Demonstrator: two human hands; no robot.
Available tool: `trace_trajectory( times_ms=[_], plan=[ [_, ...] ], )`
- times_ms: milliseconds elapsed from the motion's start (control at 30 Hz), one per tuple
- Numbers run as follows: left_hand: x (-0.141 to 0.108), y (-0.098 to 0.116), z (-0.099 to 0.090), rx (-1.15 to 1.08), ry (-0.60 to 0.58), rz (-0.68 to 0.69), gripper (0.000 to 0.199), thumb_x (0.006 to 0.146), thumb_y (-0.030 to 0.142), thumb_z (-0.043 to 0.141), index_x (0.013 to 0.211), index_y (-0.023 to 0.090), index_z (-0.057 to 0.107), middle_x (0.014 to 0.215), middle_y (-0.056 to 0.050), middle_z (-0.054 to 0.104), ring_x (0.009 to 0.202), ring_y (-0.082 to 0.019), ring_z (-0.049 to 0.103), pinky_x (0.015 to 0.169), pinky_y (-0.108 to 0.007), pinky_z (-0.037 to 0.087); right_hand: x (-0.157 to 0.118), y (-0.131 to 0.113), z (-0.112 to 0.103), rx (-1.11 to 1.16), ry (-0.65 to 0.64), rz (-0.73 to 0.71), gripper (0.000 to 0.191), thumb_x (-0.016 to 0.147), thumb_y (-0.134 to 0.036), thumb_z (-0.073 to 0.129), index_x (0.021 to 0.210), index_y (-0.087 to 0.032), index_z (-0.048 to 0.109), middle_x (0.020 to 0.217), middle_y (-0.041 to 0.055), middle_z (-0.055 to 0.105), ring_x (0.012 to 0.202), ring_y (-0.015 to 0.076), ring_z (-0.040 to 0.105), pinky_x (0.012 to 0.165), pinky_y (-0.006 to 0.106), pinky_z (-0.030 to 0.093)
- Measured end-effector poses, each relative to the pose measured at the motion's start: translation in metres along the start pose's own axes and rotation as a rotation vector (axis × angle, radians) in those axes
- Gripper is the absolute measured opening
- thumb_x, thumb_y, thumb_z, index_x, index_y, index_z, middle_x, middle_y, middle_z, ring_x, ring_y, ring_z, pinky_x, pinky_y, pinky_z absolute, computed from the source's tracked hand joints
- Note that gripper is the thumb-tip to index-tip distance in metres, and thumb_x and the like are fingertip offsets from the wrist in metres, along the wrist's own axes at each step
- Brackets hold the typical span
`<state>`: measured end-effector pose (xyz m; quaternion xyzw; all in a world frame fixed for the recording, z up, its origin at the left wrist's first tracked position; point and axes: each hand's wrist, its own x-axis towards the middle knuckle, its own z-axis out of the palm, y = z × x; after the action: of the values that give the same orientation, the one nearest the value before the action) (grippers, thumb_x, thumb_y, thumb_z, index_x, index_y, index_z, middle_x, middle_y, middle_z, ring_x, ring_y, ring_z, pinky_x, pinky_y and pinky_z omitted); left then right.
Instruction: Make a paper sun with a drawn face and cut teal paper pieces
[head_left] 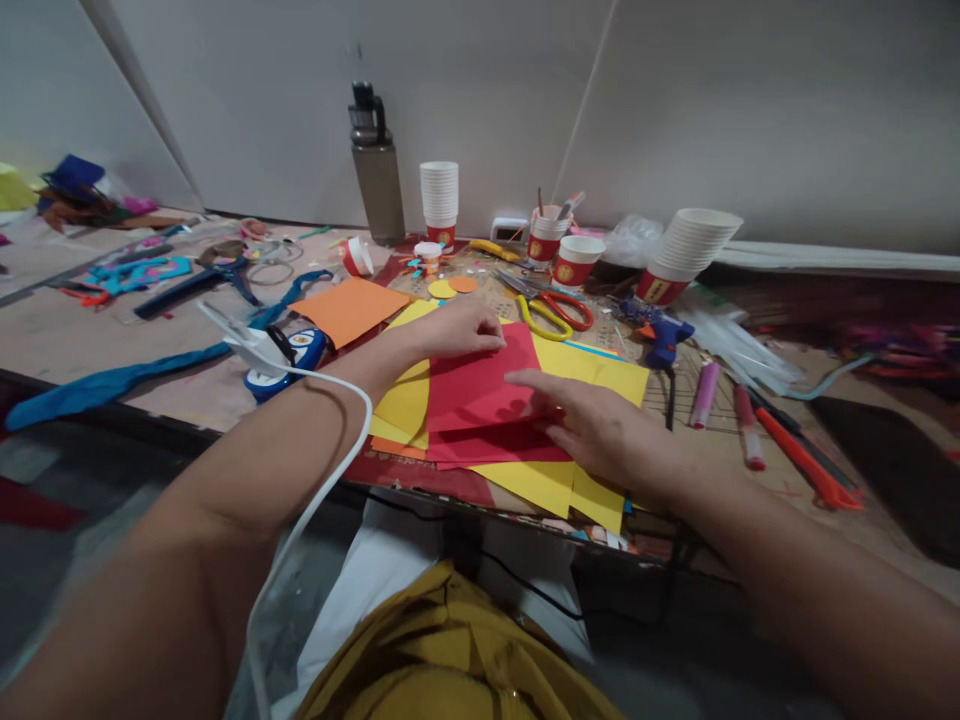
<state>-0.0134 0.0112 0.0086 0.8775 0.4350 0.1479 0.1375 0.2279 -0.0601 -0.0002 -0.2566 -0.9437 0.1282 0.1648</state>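
Observation:
My left hand [469,328] rests at the far edge of a red sheet of paper [480,385], its fingers curled down against it. Whether the sheet is pinched there is partly hidden. From the right, my right hand [600,420] reaches over the same sheet with its index finger stretched out and the other fingers apart. Its shadow falls on the red paper. Another red sheet [499,447] lies underneath, on top of several yellow sheets [532,485]. An orange sheet [349,310] lies beyond my left forearm.
Scissors [551,305], a blue glue gun [664,335] and markers [705,395] lie around the paper. Behind stand a bottle [379,190] and stacked paper cups [440,195], [686,250]. A white cable [330,485] crosses my left forearm from a plug.

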Motion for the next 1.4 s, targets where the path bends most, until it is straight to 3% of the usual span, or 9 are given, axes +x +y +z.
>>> trace_trajectory(
  times_ms=[67,200,300,400,867,1000,1100,1267,1400],
  plan=[
    [0.000,-0.001,0.001,-0.014,0.002,-0.008,0.023,0.083,0.029,0.056,0.085,0.015,0.075,0.085,-0.005,0.072,0.077,-0.014,0.061,0.070,-0.024,0.042,0.000,0.001,0.000,-0.020,-0.028,-0.057,0.041,0.087,-0.008,0.048,0.125,-0.021,0.058,0.097,0.0070,0.069,0.086,0.0177,0.063,0.077,0.031,0.050],
    [0.001,-0.003,0.004,-0.048,0.008,-0.026,0.022,0.081,0.028,0.057,0.084,0.017,0.075,0.085,-0.003,0.072,0.076,-0.013,0.061,0.070,-0.023,0.042,0.002,-0.002,-0.006,-0.027,-0.108,-0.165,0.028,0.086,-0.010,0.049,0.098,-0.021,0.072,0.101,0.0088,0.069,0.093,0.0196,0.063,0.082,0.033,0.050],
    [0.002,-0.004,0.006,-0.025,0.004,-0.029,0.021,0.081,0.028,0.058,0.084,0.017,0.076,0.085,-0.004,0.072,0.077,-0.014,0.061,0.072,-0.024,0.042,0.003,-0.010,-0.013,-0.023,-0.172,-0.139,0.022,0.086,-0.022,0.058,0.104,-0.020,0.071,0.105,0.0105,0.067,0.096,0.0219,0.062,0.086,0.036,0.050],
    [0.003,-0.004,0.007,-0.019,0.013,-0.018,0.021,0.081,0.028,0.058,0.084,0.017,0.076,0.085,-0.005,0.072,0.077,-0.014,0.061,0.073,-0.025,0.042,0.003,-0.015,-0.020,-0.020,-0.231,-0.122,0.028,0.086,-0.033,0.060,0.109,-0.019,0.069,0.109,0.0124,0.064,0.099,0.0236,0.060,0.088,0.039,0.049],
    [0.000,0.002,0.003,0.046,0.002,-0.034,0.026,0.081,0.036,0.057,0.085,0.017,0.075,0.087,-0.003,0.072,0.080,-0.014,0.060,0.071,-0.023,0.041,0.003,0.008,-0.048,0.333,-0.412,-0.026,0.033,0.090,-0.040,0.055,0.115,-0.021,0.067,0.118,0.0063,0.066,0.109,0.0185,0.059,0.096,0.032,0.043],
    [0.000,0.003,0.003,0.070,-0.009,-0.044,0.027,0.082,0.038,0.056,0.087,0.018,0.075,0.088,-0.002,0.071,0.080,-0.014,0.060,0.071,-0.022,0.040,0.002,0.012,-0.049,0.355,-0.388,0.041,0.035,0.093,-0.042,0.049,0.113,-0.019,0.067,0.117,0.0062,0.067,0.106,0.0187,0.061,0.094,0.033,0.044],
    [0.000,0.004,0.002,0.075,-0.020,-0.048,0.026,0.082,0.036,0.057,0.087,0.018,0.075,0.089,-0.002,0.071,0.080,-0.014,0.060,0.071,-0.022,0.040,0.002,0.012,-0.049,0.341,-0.375,0.040,0.034,0.089,-0.042,0.056,0.113,-0.020,0.067,0.116,0.0060,0.067,0.106,0.0191,0.061,0.095,0.033,0.044],
    [0.000,0.007,0.001,0.072,-0.032,-0.056,0.025,0.082,0.034,0.058,0.087,0.017,0.075,0.090,-0.003,0.071,0.081,-0.014,0.060,0.073,-0.022,0.040,0.002,0.004,-0.043,0.181,-0.383,-0.056,0.042,0.080,-0.037,0.070,0.119,-0.022,0.065,0.118,0.0073,0.064,0.111,0.0211,0.056,0.099,0.036,0.042],
    [0.000,0.008,0.001,0.059,-0.028,-0.059,0.025,0.083,0.033,0.058,0.088,0.016,0.075,0.091,-0.004,0.071,0.083,-0.014,0.060,0.075,-0.023,0.041,0.000,-0.004,-0.037,0.036,-0.322,-0.136,0.033,0.084,-0.029,0.066,0.115,-0.019,0.067,0.114,0.0097,0.063,0.109,0.0220,0.055,0.097,0.037,0.043]
  ],
)
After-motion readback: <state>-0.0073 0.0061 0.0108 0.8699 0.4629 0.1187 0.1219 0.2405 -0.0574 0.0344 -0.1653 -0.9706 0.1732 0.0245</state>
